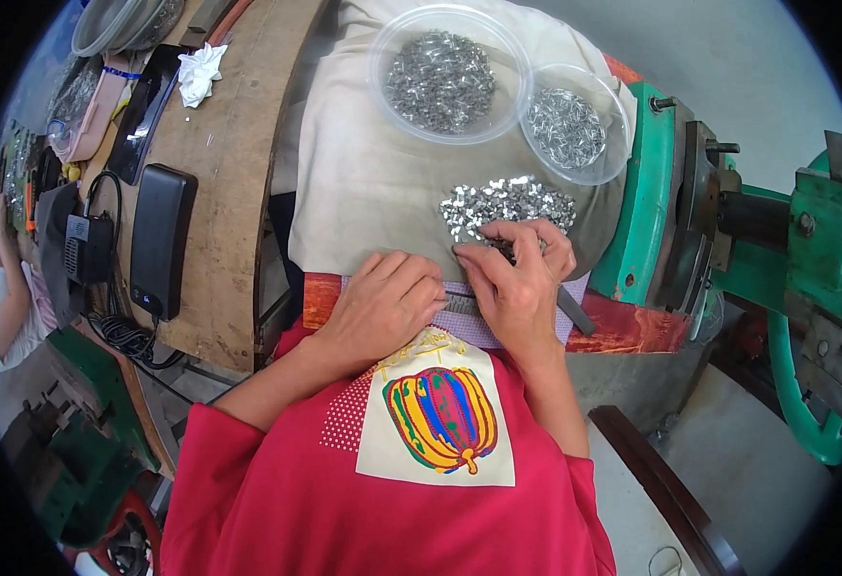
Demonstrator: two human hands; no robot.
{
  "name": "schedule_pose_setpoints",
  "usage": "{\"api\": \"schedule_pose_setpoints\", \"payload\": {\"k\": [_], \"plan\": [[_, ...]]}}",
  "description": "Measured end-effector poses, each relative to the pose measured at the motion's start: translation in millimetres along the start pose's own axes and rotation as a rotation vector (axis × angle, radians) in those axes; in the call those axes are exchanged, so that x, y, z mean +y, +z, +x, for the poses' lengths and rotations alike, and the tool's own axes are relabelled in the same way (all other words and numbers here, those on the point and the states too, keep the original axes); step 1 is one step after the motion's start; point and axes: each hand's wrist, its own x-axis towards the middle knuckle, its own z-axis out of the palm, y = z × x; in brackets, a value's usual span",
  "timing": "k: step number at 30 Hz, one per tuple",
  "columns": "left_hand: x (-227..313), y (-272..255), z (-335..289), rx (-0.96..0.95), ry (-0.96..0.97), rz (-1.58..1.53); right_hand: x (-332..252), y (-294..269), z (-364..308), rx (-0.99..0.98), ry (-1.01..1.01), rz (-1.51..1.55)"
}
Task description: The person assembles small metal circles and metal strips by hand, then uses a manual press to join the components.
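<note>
Sorting or picking from the loose pile of small, shiny silver metal pieces (507, 204), just beyond the right hand (522, 280), seems the step in hand. That hand's thumb and forefinger bend close together; whether they pinch a piece, I cannot tell. The left hand (383, 300) curls beside a narrow grey ridged strip (461, 305) between both hands, its grip hidden. Next probably calls for a precise fingertip pinch.

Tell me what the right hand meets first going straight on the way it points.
Most likely the pile of small metal pieces, just ahead of the right hand; exact depth is unclear.
</note>
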Motion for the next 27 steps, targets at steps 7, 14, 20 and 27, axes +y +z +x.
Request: {"api": "schedule_pose_setpoints", "payload": {"k": [7,14,20,27], "plan": [[0,-10,-1,0.004,-0.032,-0.096,3,-2,2,-0.016,0.021,0.009],[2,-14,4,-0.024,0.007,-0.064,-3,-6,-14,0.075,0.014,0.091],[4,-10,6,-0.017,-0.006,-0.028,-11,-6,-42,0.064,-0.017,0.065],[5,-7,6,-0.015,-0.017,-0.004,-2,-4,-29,0.07,0.042,0.081]]}}
